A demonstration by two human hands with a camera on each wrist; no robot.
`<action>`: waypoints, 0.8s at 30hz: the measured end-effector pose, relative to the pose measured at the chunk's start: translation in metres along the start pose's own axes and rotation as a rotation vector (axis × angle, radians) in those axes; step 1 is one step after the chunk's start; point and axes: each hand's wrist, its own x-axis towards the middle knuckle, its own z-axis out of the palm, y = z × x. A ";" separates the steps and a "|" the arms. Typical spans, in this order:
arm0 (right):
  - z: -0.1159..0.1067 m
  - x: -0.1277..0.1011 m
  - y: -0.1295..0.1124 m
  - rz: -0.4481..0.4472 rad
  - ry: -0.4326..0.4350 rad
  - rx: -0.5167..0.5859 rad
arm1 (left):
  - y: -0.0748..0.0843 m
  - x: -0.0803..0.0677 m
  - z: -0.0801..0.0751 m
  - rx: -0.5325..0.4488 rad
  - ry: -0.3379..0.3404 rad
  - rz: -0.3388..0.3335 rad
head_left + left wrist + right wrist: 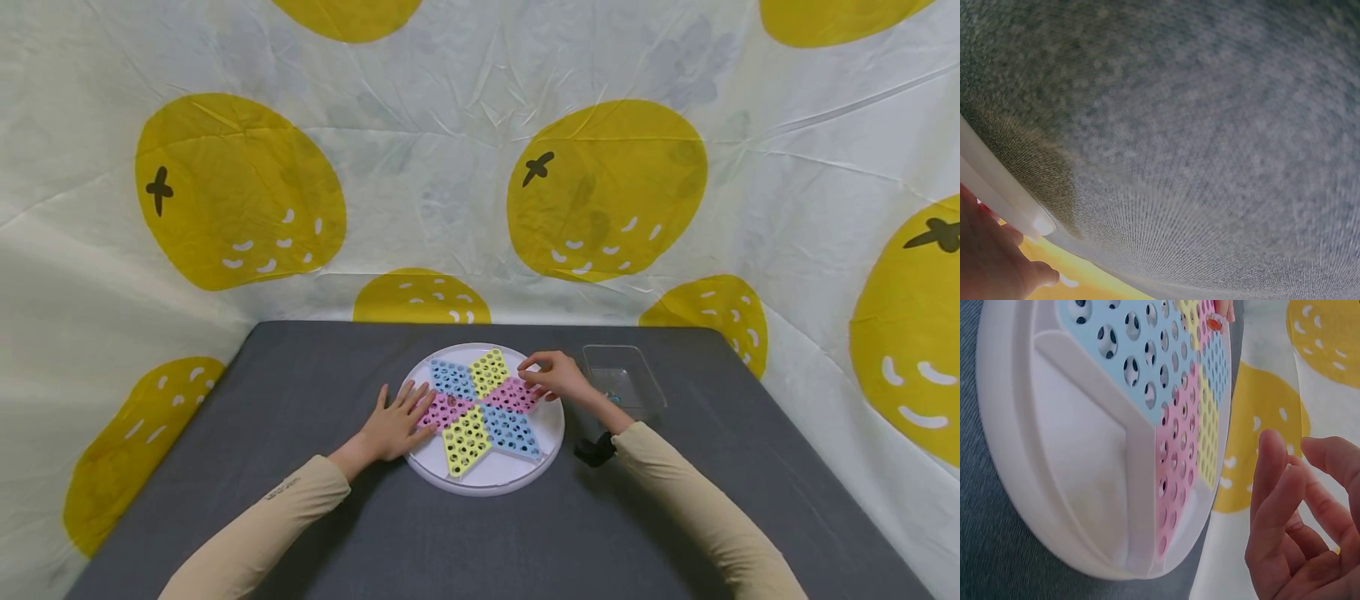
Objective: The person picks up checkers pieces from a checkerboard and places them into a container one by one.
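A round white Chinese checkers board lies on the table, its holed star coloured pink, yellow and blue. My left hand rests with spread fingers on its left rim and the left pink point. Beside those fingers, an orange-red marble sits in the pink area. My right hand hovers over the right pink point, its fingers loosely bent. In the right wrist view a gap shows between the thumb and index finger, with nothing seen in it. The left wrist view shows mostly dark cloth and part of my left hand.
To the right of the board stands a clear plastic tray with a few small bluish pieces in it. A black wrist device hangs under my right wrist. A lemon-print curtain encloses the dark table at the back and sides.
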 end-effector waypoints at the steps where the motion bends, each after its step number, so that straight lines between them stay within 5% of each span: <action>1: 0.001 0.001 -0.001 0.001 0.001 0.003 | 0.000 0.000 0.000 0.003 0.000 0.000; 24: 0.046 0.017 -0.021 -0.066 -0.038 0.083 | 0.002 -0.001 -0.002 -0.013 0.003 0.007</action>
